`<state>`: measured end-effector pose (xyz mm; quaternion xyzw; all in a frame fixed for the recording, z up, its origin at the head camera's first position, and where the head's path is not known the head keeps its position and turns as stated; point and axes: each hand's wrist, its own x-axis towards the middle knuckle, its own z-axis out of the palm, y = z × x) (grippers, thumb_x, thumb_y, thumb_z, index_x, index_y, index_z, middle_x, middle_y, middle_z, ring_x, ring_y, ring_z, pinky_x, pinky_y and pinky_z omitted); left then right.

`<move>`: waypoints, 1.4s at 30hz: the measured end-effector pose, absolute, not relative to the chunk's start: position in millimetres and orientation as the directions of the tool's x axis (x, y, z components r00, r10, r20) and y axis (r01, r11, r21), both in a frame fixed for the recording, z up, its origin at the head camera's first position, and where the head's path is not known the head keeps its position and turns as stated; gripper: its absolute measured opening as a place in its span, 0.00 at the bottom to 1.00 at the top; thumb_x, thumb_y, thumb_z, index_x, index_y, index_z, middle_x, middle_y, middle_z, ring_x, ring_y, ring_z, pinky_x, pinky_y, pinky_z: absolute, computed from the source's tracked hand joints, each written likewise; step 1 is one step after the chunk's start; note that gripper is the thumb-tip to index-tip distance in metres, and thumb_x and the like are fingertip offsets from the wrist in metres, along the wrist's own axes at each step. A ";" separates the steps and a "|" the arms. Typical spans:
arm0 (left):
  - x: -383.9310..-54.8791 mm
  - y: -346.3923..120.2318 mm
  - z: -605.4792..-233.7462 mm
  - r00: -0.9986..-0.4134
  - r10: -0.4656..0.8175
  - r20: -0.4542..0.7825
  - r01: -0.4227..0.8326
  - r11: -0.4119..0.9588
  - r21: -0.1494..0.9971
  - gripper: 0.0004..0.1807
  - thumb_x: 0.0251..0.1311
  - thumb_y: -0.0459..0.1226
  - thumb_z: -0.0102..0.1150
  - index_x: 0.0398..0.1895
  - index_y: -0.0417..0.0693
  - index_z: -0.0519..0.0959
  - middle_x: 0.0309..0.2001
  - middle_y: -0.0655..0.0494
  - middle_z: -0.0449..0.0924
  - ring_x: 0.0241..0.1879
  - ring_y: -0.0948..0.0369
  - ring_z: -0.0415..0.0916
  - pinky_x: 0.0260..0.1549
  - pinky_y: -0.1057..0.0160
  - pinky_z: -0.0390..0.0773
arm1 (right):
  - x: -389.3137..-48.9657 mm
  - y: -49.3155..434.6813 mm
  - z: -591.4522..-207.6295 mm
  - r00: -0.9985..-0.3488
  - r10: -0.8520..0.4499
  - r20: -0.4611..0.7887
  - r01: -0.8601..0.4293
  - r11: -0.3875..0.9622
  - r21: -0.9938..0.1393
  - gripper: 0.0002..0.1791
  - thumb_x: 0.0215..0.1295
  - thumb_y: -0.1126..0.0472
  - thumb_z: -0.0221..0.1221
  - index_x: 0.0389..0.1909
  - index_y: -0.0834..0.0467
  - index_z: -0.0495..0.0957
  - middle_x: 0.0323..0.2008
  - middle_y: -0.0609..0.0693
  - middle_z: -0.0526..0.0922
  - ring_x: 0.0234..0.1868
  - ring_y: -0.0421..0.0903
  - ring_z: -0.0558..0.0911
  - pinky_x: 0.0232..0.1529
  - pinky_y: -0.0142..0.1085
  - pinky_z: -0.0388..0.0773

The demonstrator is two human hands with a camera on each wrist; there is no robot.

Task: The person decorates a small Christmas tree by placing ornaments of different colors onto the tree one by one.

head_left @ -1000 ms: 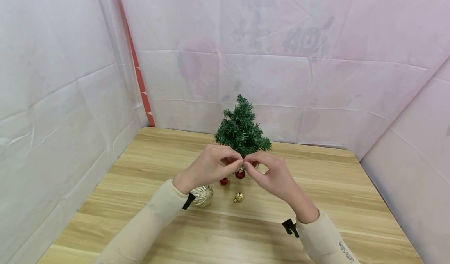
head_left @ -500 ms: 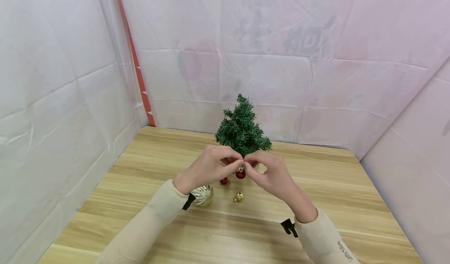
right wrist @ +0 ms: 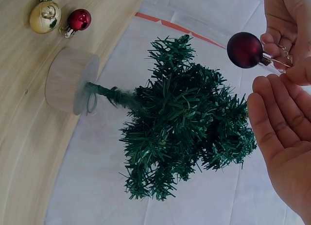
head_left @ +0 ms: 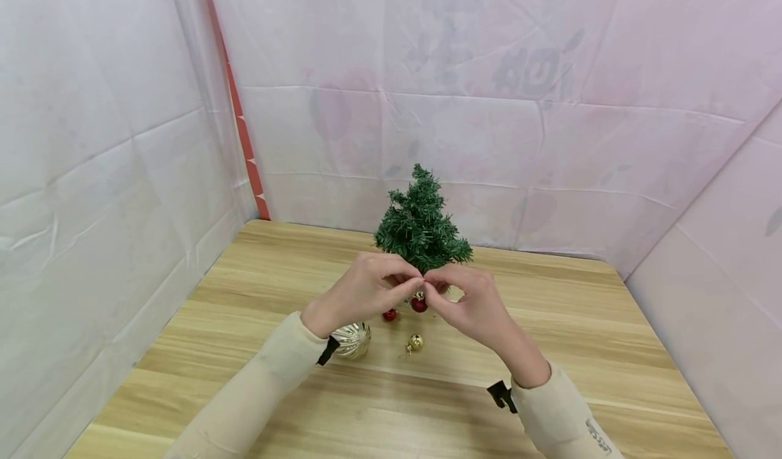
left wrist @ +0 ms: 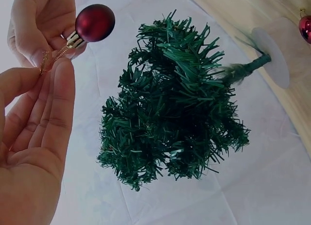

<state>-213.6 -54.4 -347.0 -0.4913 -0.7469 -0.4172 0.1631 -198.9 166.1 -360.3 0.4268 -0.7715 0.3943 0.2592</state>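
Note:
Both hands meet in front of a small green Christmas tree (head_left: 421, 225). A dark red Christmas bauble (head_left: 419, 303) with a gold cap hangs beneath the fingertips by a thin gold cord. In the left wrist view the cord (left wrist: 62, 52) runs up from the cap of the bauble (left wrist: 95, 23) to the fingers. My left hand (head_left: 364, 286) pinches the cord between thumb and forefinger. Close against it, my right hand (head_left: 469, 307) pinches the cord too. The bauble (right wrist: 244, 50) hangs apart from the tree (right wrist: 184, 118) in the right wrist view.
On the wooden table (head_left: 275, 391) lie a second red bauble (head_left: 389, 315), a small gold bauble (head_left: 415, 342) and a larger ribbed gold ornament (head_left: 353, 341), partly behind the left wrist. The tree stands on a round wooden base (right wrist: 72, 81). Pale cloth walls (head_left: 464, 140) enclose the table.
The hanging red bauble has shifted very slightly to the right. The right forearm has moved a touch to the left; both hands keep their pinch at the same spot.

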 end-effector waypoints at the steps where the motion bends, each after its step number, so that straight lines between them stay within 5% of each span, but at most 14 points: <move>1: -213.6 -54.7 -347.0 -0.465 0.597 0.654 0.870 0.171 0.462 0.05 0.65 0.34 0.63 0.40 0.43 0.87 0.33 0.58 0.86 0.31 0.73 0.78 0.33 0.77 0.80 | -198.7 166.0 -359.8 -0.496 -0.455 0.740 -0.866 0.325 -0.381 0.11 0.60 0.72 0.62 0.38 0.55 0.86 0.32 0.47 0.87 0.31 0.38 0.82 0.33 0.33 0.82; 8: -215.2 -55.9 -349.1 -0.476 0.598 0.645 0.864 0.183 0.468 0.05 0.65 0.33 0.62 0.39 0.45 0.87 0.33 0.59 0.86 0.31 0.74 0.78 0.33 0.76 0.80 | -197.9 165.1 -355.3 -0.470 -0.445 0.762 -0.877 0.329 -0.350 0.10 0.60 0.73 0.62 0.36 0.54 0.85 0.31 0.43 0.86 0.31 0.36 0.81 0.31 0.33 0.81; 42: -238.4 -45.1 -343.7 -0.650 0.486 0.584 0.754 0.318 0.575 0.08 0.68 0.35 0.60 0.41 0.44 0.87 0.32 0.58 0.86 0.29 0.71 0.79 0.31 0.71 0.81 | -220.1 167.4 -351.8 -0.704 -0.323 0.633 -0.694 0.500 -0.517 0.05 0.71 0.64 0.58 0.41 0.58 0.82 0.28 0.42 0.82 0.26 0.36 0.78 0.29 0.31 0.80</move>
